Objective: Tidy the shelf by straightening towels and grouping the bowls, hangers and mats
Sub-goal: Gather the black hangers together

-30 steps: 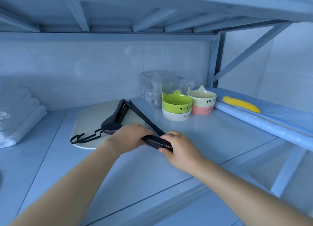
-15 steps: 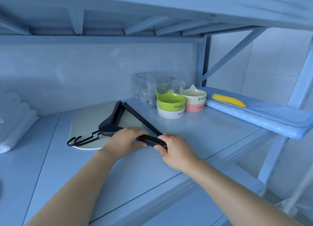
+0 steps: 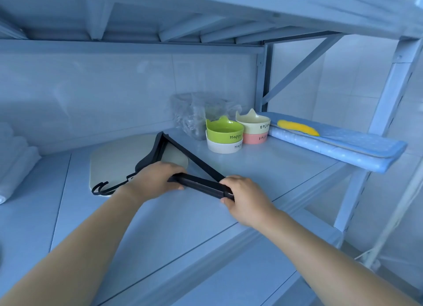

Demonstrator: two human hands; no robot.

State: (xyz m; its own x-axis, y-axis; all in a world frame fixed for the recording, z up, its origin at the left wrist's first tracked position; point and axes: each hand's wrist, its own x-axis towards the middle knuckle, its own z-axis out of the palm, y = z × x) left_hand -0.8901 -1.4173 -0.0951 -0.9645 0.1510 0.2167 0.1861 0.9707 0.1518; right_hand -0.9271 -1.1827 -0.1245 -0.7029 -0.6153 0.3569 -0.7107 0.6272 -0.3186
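Observation:
A stack of black hangers (image 3: pixel 196 166) lies on the shelf, partly over a pale grey mat (image 3: pixel 123 159), hooks pointing left. My left hand (image 3: pixel 155 179) grips the near arm of the hangers close to the neck. My right hand (image 3: pixel 245 195) grips the same arm at its right end. Behind them stand two stacks of cat-eared bowls: a green bowl (image 3: pixel 225 130) on a white one, and a cream bowl (image 3: pixel 251 123) on a pink one. White folded towels (image 3: pixel 13 166) lie at the far left.
A crumpled clear plastic bag (image 3: pixel 194 113) sits behind the bowls by the wall. A folded blue mat (image 3: pixel 338 145) with a yellow patch overhangs the shelf's right end. Another shelf board runs overhead. The shelf front edge (image 3: pixel 206 253) lies just under my forearms.
The view has shifted slightly; my hands keep their hold on the hangers, which sit in nearly the same place on the mat.

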